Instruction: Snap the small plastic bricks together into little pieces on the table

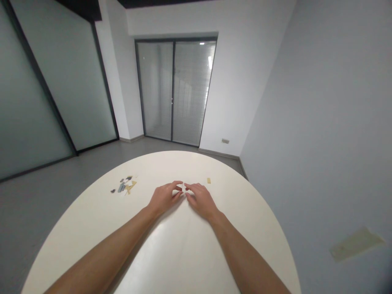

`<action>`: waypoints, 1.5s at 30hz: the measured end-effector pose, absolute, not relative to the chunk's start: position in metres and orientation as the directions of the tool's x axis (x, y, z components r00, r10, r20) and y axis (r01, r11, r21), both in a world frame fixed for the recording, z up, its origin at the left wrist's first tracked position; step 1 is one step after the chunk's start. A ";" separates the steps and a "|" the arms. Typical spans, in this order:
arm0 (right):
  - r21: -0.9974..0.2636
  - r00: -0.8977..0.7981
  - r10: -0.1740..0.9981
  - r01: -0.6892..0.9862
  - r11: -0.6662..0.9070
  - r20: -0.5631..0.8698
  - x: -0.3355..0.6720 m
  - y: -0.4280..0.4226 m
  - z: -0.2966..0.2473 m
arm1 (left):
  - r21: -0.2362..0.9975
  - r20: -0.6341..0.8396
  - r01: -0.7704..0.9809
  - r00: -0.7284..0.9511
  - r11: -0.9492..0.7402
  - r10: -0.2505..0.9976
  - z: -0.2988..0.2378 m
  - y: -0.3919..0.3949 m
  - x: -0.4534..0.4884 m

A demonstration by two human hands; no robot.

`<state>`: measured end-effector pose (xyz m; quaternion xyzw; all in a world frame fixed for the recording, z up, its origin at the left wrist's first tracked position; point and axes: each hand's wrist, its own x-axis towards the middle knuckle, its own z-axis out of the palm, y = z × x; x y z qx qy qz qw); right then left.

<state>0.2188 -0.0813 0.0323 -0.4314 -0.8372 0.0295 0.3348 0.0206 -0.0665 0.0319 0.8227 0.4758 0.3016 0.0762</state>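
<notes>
My left hand (167,197) and my right hand (200,199) meet over the middle of the table, fingertips nearly touching. Between them is a small white piece (183,188), gripped by the bent fingers and thumbs of both hands. Its exact kind is too small to make out, and the fingers hide part of it. Off to the left lies a loose group of small flat pieces: a grey-blue piece (121,187), yellow pieces (131,186) and a dark piece (113,191). Beyond my right hand lies a small yellow rectangle (208,180).
A round white table (171,253) carries everything, its curved far edge just past the pieces. A grey wall (330,122) runs along the right, with a strip of tape (357,244) on it. Glass doors (174,90) stand across the floor, and frosted panels (61,73) are on the left.
</notes>
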 end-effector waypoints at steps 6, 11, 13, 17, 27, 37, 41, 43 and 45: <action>-0.333 -0.407 0.731 0.696 0.636 0.547 0.219 -0.081 0.032 | 0.417 0.429 0.735 0.359 -0.534 0.829 0.031 -0.067 0.021; -0.342 -0.407 0.730 0.688 0.641 0.549 0.219 -0.081 0.031 | 0.399 0.440 0.740 0.364 -0.542 0.821 0.030 -0.067 0.020; -0.345 -0.409 0.728 0.683 0.644 0.550 0.219 -0.081 0.031 | 0.400 0.440 0.739 0.364 -0.542 0.821 0.030 -0.067 0.020; -0.344 -0.410 0.724 0.679 0.649 0.555 0.219 -0.081 0.031 | 0.401 0.446 0.737 0.362 -0.544 0.819 0.028 -0.065 0.020; -0.345 -0.397 0.734 0.692 0.634 0.550 0.218 -0.081 0.031 | 0.365 0.501 0.728 0.372 -0.580 0.782 0.023 -0.062 0.018; -0.343 -0.375 0.742 0.710 0.615 0.556 0.218 -0.079 0.030 | 0.351 0.573 0.701 0.365 -0.621 0.734 0.022 -0.061 0.018; -0.349 -0.370 0.741 0.706 0.616 0.560 0.217 -0.078 0.030 | 0.352 0.575 0.691 0.372 -0.632 0.728 0.024 -0.061 0.019; -0.352 -0.368 0.742 0.705 0.616 0.560 0.217 -0.079 0.031 | 0.354 0.576 0.683 0.379 -0.639 0.724 0.023 -0.061 0.019; -0.353 -0.369 0.744 0.705 0.614 0.557 0.217 -0.079 0.031 | 0.351 0.578 0.682 0.382 -0.642 0.721 0.023 -0.061 0.019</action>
